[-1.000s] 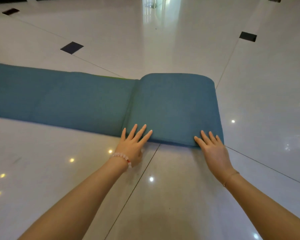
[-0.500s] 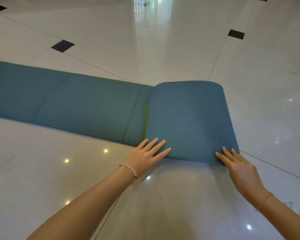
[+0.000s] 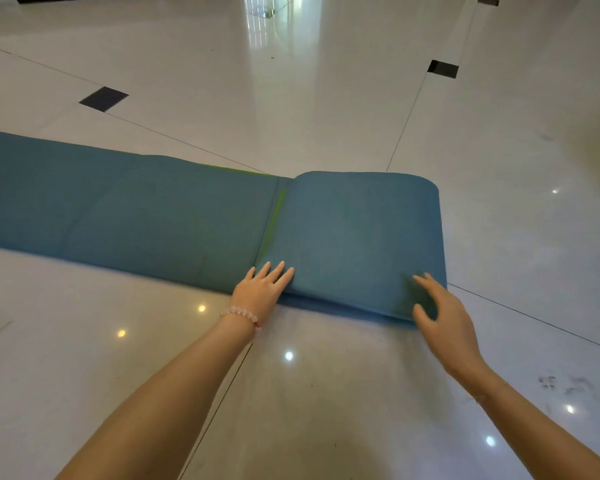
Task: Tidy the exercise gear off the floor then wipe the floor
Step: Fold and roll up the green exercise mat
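Note:
A long blue exercise mat (image 3: 146,209) lies across the glossy white floor (image 3: 326,403), running off the left edge. Its right end is folded over into a flat stack (image 3: 357,237), with a thin green strip of the underside showing at the fold. My left hand (image 3: 262,291), with a bead bracelet on the wrist, rests flat with its fingertips on the near left edge of the folded part. My right hand (image 3: 440,313) hovers over the near right corner, fingers spread and curled, slightly blurred.
The white tiles have thin dark joints and small black inlay squares (image 3: 103,98) (image 3: 443,68) farther off. Smudges mark the floor at the lower right (image 3: 565,386). Ceiling lights reflect in the tiles.
The folded stack has settled lower and flatter. My right hand has lifted off the near right corner and spread its fingers. My left hand stays on the near left edge.

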`<state>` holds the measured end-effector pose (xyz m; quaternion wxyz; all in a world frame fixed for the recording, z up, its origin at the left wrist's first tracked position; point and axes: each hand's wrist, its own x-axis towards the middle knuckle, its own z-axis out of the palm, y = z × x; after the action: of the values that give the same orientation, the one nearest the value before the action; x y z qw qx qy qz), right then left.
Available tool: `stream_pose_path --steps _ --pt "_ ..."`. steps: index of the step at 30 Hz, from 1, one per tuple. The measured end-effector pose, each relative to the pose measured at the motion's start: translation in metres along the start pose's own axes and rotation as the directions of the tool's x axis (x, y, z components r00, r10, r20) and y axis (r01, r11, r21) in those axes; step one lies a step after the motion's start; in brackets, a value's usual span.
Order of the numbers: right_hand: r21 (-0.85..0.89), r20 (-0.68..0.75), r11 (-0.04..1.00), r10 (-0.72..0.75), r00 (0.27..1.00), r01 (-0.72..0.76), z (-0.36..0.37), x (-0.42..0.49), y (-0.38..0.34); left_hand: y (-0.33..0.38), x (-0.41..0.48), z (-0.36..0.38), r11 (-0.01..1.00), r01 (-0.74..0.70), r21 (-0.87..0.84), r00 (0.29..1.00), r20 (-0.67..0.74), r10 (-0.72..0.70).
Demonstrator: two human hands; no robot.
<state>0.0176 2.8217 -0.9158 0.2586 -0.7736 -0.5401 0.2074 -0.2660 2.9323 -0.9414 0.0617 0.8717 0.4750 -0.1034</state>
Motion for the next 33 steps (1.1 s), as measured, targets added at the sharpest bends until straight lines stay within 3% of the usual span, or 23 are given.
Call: stream_pose_path --steps 2,4,7,10,13,15,17,19,22,24,27,28,30,33 --pt "0.233 -0.014 0.943 0.247 0.969 -0.237 -0.004 0.006 -0.001 0.007 -0.001 0.004 0.993 0.089 -0.071 0.986 0.149 -0.078" --pt "0.439 0.092 0.766 0.481 0.872 -0.469 -0.005 0.016 0.004 0.011 -0.003 0.01 0.988 0.109 -0.113 0.982 0.165 -0.09" --pt "0.502 0.17 0.6 0.638 0.751 -0.623 -0.003 0.027 0.008 0.008 -0.005 0.01 0.986 0.089 -0.139 0.988 0.137 -0.07" --pt "0.617 0.116 0.543 0.654 0.748 -0.57 -0.017 0.037 -0.01 0.009 -0.006 0.006 0.985 0.083 -0.149 0.993 0.09 -0.07" --pt "0.766 0.009 0.508 0.603 0.798 -0.393 -0.043 0.043 -0.047 0.01 -0.001 0.002 0.97 0.125 -0.207 0.992 0.019 -0.124" --pt "0.825 -0.062 0.52 0.471 0.88 -0.22 -0.055 0.046 -0.087 0.01 0.002 -0.005 0.931 0.162 -0.327 0.975 -0.094 -0.202" --pt "0.853 -0.12 0.522 0.258 0.959 -0.034 -0.059 0.052 -0.13 0.006 0.003 -0.013 0.791 0.215 -0.573 0.912 -0.171 -0.372" --pt "0.819 -0.139 0.559 -0.033 0.99 0.134 -0.051 0.06 -0.174 -0.001 0.001 -0.022 0.528 0.215 -0.822 0.82 -0.142 -0.555" --pt "0.636 0.007 0.692 -0.448 0.894 0.341 -0.012 0.075 -0.224 -0.019 -0.003 -0.029 0.095 0.113 -0.989 0.75 0.022 -0.662" --pt "0.487 0.17 0.75 -0.583 0.795 0.447 0.023 0.082 -0.247 -0.032 -0.008 -0.031 -0.138 0.047 -0.989 0.734 0.128 -0.667" --pt "0.279 0.422 0.817 -0.577 0.7 0.505 0.08 0.091 -0.263 -0.056 -0.019 -0.032 -0.456 -0.003 -0.89 0.73 0.31 -0.609" --pt "0.211 0.501 0.838 -0.535 0.68 0.503 0.097 0.093 -0.264 -0.064 -0.024 -0.03 -0.499 0.012 -0.867 0.722 0.353 -0.595" --pt "0.068 0.635 0.855 -0.435 0.639 0.514 0.124 0.095 -0.263 -0.081 -0.041 -0.024 -0.478 0.089 -0.874 0.685 0.402 -0.608" --pt "-0.116 0.789 0.78 -0.304 0.534 0.615 0.158 0.089 -0.259 -0.105 -0.075 -0.02 -0.294 0.295 -0.909 0.583 0.415 -0.698"
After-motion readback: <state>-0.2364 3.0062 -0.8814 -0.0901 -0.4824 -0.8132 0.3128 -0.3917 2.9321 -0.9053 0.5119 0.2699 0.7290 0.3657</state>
